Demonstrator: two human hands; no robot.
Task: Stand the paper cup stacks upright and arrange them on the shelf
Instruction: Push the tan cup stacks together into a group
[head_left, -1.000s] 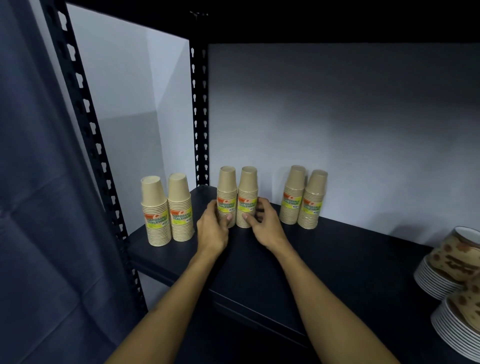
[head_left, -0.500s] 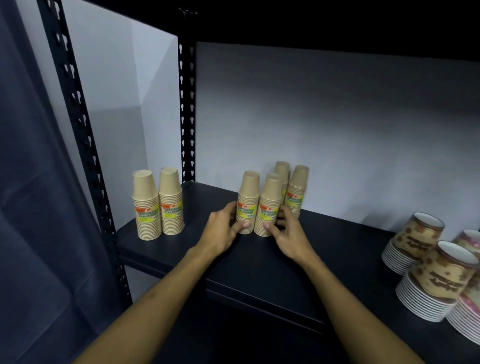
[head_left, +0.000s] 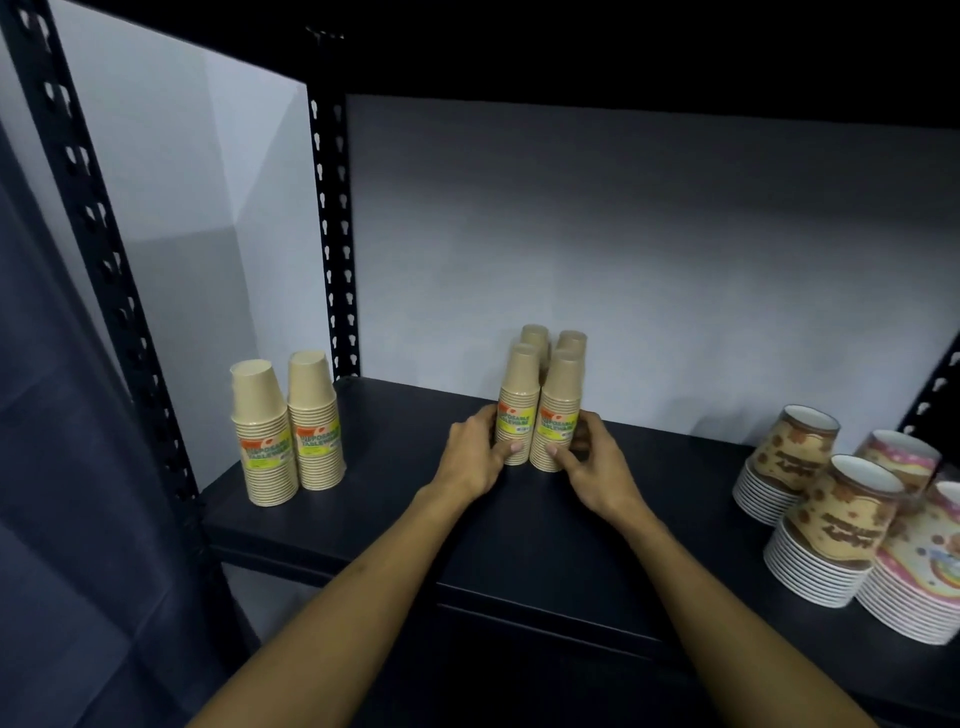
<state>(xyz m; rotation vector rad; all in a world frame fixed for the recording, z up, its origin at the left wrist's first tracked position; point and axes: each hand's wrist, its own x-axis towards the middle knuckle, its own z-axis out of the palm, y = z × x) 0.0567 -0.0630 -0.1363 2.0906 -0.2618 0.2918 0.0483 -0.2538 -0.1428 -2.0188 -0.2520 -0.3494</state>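
Two tan paper cup stacks with yellow labels (head_left: 540, 405) stand upright side by side on the dark shelf (head_left: 405, 499). My left hand (head_left: 475, 457) grips the left one and my right hand (head_left: 592, 460) grips the right one, both near the base. Directly behind them stands a second pair of tan stacks (head_left: 555, 340), mostly hidden, close to the back wall. A third pair of tan stacks (head_left: 288, 426) stands upright at the shelf's left end, near the post.
Several patterned paper bowl stacks (head_left: 841, 514) lie tilted at the shelf's right end. Perforated black posts (head_left: 332, 234) frame the left side, another post (head_left: 935, 395) is at the right, and an upper shelf hangs overhead. A dark curtain (head_left: 62, 467) hangs at the far left.
Both hands slid the middle pair of stacks to the right, so it now stands directly in front of the rear pair. The view shifted right, showing more bowl stacks.
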